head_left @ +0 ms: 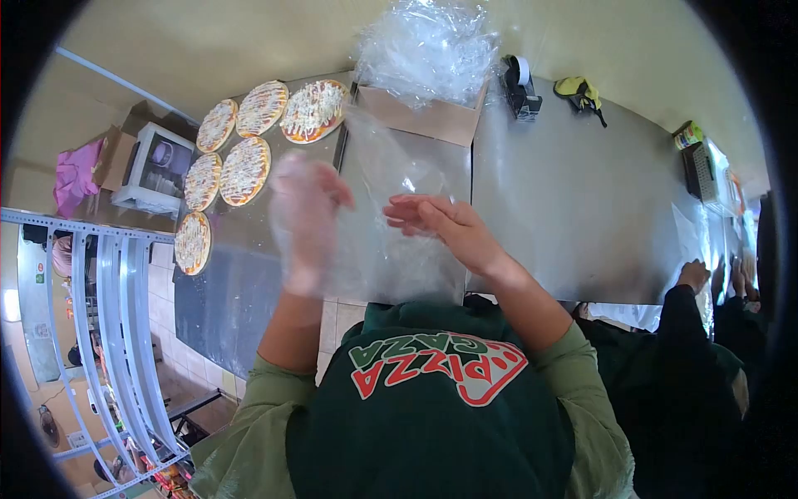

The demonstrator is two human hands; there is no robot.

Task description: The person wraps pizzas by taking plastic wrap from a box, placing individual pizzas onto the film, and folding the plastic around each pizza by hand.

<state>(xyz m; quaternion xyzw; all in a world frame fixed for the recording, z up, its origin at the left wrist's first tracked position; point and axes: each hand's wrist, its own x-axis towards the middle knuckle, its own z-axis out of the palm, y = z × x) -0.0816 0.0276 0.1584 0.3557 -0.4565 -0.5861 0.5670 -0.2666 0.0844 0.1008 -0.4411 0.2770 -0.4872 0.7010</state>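
A clear plastic bag [378,258] hangs in front of my body over the steel counter. My left hand [307,212] is blurred and seems to be behind or inside the thin plastic, so its fingers do not show sharply. To its right, my right hand [440,223] is held at the bag's side with its fingers stretched out to the left and the thumb above them. Whether it touches the plastic I cannot tell. Several topped pizzas [245,170] with grated cheese and sauce stripes lie on the counter beyond my left hand.
A cardboard box [416,116] heaped with clear plastic bags [424,50] stands at the back. Right of it are a tape dispenser [521,90] and a yellow-black item [579,96]. Co-workers' hands [694,274] show at far right. A metal rack [125,333] stands left.
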